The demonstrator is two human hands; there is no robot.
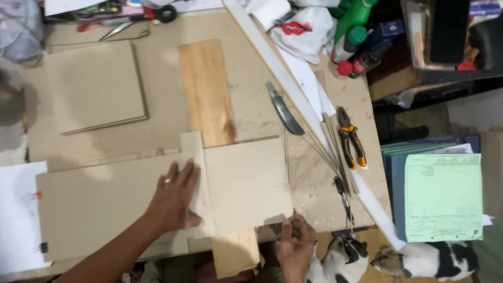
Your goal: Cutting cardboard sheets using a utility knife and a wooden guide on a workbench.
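Pressing flat, splayed left hand [175,196] pins a narrow tan cardboard strip [198,183] over large sheets; right hand [294,243] seemingly pinches the square panel's [246,183] corner; joining unfinished.

Left hand [175,196] is down flat, palm pressed, fingers spread and pointing away from the body, a ring showing on one finger, thumb angled out to the right. The forearm runs back toward the lower left. Right hand [295,242] sits low, near the body, fingers curled, fingertips pinched forward.
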